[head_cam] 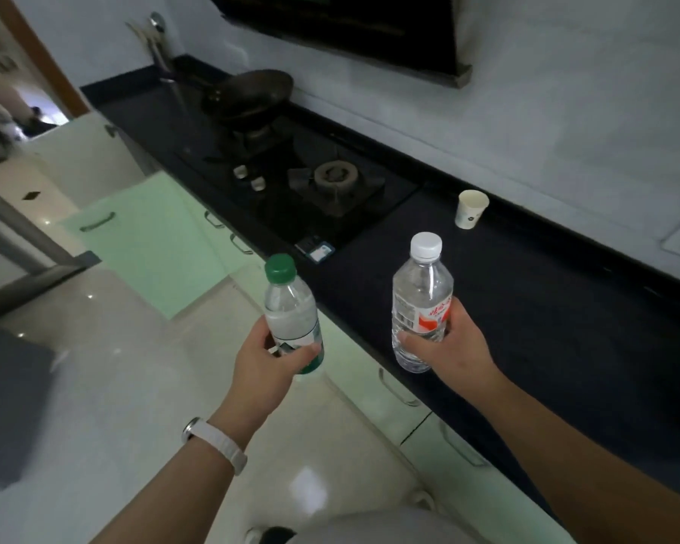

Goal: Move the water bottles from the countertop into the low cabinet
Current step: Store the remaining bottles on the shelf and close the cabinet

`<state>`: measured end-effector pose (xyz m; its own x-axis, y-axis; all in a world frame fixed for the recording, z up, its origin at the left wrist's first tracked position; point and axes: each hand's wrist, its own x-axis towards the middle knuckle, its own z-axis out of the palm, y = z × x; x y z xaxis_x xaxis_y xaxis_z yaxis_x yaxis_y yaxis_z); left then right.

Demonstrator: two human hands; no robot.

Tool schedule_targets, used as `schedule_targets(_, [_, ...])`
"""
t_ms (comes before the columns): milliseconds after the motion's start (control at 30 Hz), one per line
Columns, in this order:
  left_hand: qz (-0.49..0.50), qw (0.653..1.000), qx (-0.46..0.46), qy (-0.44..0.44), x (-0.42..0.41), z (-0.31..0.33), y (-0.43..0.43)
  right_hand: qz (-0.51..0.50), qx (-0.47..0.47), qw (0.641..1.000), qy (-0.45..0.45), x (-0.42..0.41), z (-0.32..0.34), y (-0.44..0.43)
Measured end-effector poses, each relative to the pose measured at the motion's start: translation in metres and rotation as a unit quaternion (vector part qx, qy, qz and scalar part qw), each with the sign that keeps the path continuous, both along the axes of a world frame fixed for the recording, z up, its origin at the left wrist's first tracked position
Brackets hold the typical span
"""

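Note:
My left hand (266, 361) grips a clear water bottle with a green cap (291, 308) around its lower half, upright, out over the floor in front of the cabinets. My right hand (454, 347) grips a clear water bottle with a white cap and red label (421, 296), upright, above the front edge of the dark countertop (546, 308). A pale green low cabinet door (150, 245) stands swung open to the left of both bottles. The inside of that cabinet is hidden.
A paper cup (471, 209) stands on the countertop near the wall. A black gas hob (311, 186) with a dark pan (248, 94) lies further left. Closed cabinet doors with metal handles (397, 388) run under the counter. The floor is glossy tile.

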<state>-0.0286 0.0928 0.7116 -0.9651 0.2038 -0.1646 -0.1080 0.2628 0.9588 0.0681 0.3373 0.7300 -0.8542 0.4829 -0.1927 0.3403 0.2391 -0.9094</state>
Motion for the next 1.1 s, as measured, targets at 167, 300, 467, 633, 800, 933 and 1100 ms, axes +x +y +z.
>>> schedule_targets(167, [0.051,0.998,0.019,-0.010,-0.019,0.007,-0.106,0.011,-0.014,1.000,0.017,-0.039,0.001,-0.096])
schedule_targets(300, [0.110,0.993,0.032,-0.020,-0.038,0.008,-0.196,0.029,-0.013,0.999,0.018,-0.077,0.000,-0.182])
schedule_targets(467, [0.172,0.984,0.030,-0.016,-0.046,0.008,-0.292,0.078,-0.020,0.996,0.038,-0.115,-0.001,-0.280])
schedule_targets(633, [0.233,0.972,0.020,-0.017,-0.047,0.004,-0.361,0.136,-0.035,0.989,0.034,-0.146,-0.004,-0.345])
schedule_targets(800, [0.278,0.960,0.018,-0.020,-0.056,-0.005,-0.398,0.188,-0.028,0.981,0.024,-0.178,-0.007,-0.381])
schedule_targets(933, [0.305,0.951,0.017,-0.039,-0.073,-0.017,-0.408,0.218,-0.030,0.976,0.003,-0.211,-0.019,-0.391])
schedule_targets(1100, [0.324,0.945,-0.005,-0.048,-0.120,-0.019,-0.417,0.255,-0.045,0.966,-0.005,-0.281,-0.036,-0.404])
